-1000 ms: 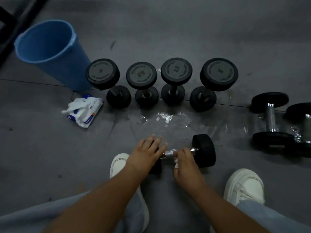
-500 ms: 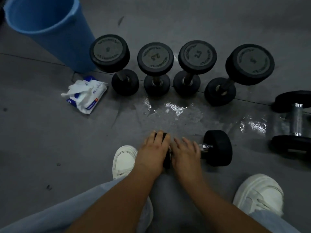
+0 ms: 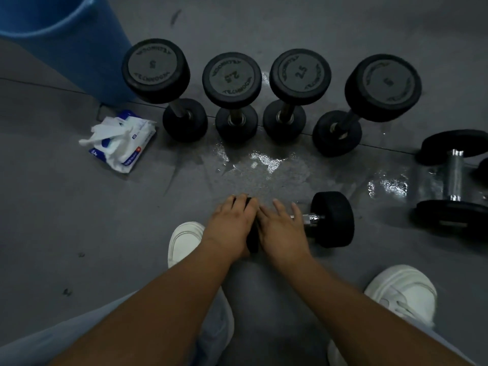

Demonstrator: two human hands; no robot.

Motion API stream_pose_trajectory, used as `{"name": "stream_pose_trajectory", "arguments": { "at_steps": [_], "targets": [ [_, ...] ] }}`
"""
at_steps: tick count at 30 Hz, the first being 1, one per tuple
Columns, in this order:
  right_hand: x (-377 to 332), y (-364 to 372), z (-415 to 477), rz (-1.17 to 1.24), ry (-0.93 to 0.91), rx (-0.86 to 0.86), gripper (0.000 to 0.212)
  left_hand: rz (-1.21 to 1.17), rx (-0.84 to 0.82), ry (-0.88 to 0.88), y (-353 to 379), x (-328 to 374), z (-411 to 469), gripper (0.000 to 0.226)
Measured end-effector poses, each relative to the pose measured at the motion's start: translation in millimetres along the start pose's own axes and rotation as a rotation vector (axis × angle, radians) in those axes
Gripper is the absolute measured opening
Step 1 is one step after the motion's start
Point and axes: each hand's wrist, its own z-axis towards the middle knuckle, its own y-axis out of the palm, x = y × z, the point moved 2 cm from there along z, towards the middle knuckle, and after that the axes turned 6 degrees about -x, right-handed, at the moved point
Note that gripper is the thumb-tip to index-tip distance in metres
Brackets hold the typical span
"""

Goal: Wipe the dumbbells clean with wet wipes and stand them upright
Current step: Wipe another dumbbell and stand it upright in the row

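My left hand point(image 3: 232, 228) grips one end of the lying dumbbell point(image 3: 333, 219), my right hand point(image 3: 284, 231) fingers stretched flat across its handle point(image 3: 311, 217).

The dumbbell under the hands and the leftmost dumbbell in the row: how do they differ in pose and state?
The dumbbell under the hands lies on its side on the floor; the leftmost dumbbell stands upright on one head. The left hand grips a head of the lying one and the right hand rests on its handle; no hand touches the leftmost dumbbell. Both have black round heads.
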Motion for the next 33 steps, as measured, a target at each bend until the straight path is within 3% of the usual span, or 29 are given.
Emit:
{"name": "stream_pose_trajectory", "arguments": {
  "at_steps": [4,9,13,17,21,26,28,30,33],
  "targets": [
    [2.5,6.5,-26.4,-0.022,-0.039,0.069,0.04,-0.004,-0.026,-0.003,-6.3,0.8,0.8,0.105],
    [-3.2,-1.2,-0.3,0.036,0.068,0.01,0.036,0.018,-0.04,-0.002,-6.4,-0.9,1.4,0.107],
    [-1.1,6.4,-23.1,-0.047,0.056,0.218,0.034,0.002,-0.036,-0.005,-3.7,-1.5,2.6,0.108],
    [-4.3,-7.1,1.0,-0.033,0.129,0.286,0.021,0.019,-0.069,-0.009,-6.7,-3.8,6.7,0.112],
    [-3.1,6.4,-24.0,-0.027,0.086,0.296,0.033,0.008,-0.087,-0.016,-7.2,-3.8,6.0,0.112],
    [-9.1,1.3,-4.2,0.006,0.149,0.298,0.014,0.013,-0.095,-0.015,-9.6,-5.6,10.8,0.113],
    [-9.2,9.5,-19.5,0.272,0.148,0.26,0.015,-0.004,-0.089,-0.018,-8.1,-5.0,9.7,0.112],
    [-11.0,21.5,-41.7,0.756,0.242,0.171,0.018,0.006,-0.082,-0.016,-7.7,-5.5,10.3,0.116],
    [-22.2,38.3,-34.6,1.691,0.751,0.11,0.022,0.01,-0.103,-0.014,-8.2,-6.5,12.1,0.122]
  ]
}}
